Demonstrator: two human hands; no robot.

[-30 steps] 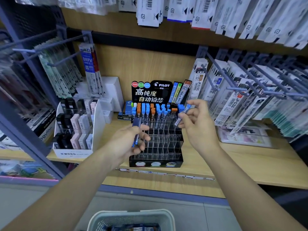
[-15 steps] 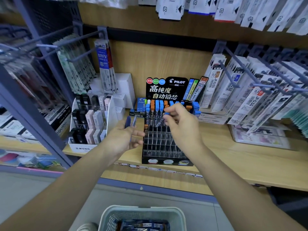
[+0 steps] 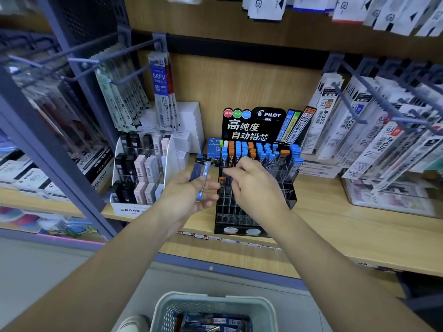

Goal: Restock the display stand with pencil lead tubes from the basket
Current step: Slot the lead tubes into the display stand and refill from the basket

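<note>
On the wooden shelf [image 3: 335, 226] at the middle of the scene stands the black Pilot display stand [image 3: 254, 232], its header card [image 3: 254, 127] printed with white Chinese characters and rising at the far side. Blue- and orange-capped tubes [image 3: 251, 150] stand upright in the far rows of its clear grid, and one orange-capped tube [image 3: 222, 180] sits lower down in the left column. The left hand [image 3: 184, 200] hovers just left of the stand, palm turned inward, its thumb and fingers grasping two pencil lead tubes [image 3: 201, 180], one dark blue and one clear with a blue end, held nearly upright side by side. The right hand [image 3: 256, 188] is over the stand's left-centre compartments with its fingers curled and the fingertips [image 3: 227, 172] drawn together above the left column. Motion blur hides whether they pinch a tube, so I cannot tell. Nearest the camera, low between the two forearms, is the pale plastic basket [image 3: 211, 298], with blue packs of lead [image 3: 211, 323] lying in it. To the left of the stand on the same shelf sits a white MONO eraser display [image 3: 141, 176] with black, pink and grey erasers in tiers. BRFV refill packs [image 3: 160, 92] hang from hooks above it, and white JF-0.5 refill packs [image 3: 347, 125] hang on hooks at the right.
</note>
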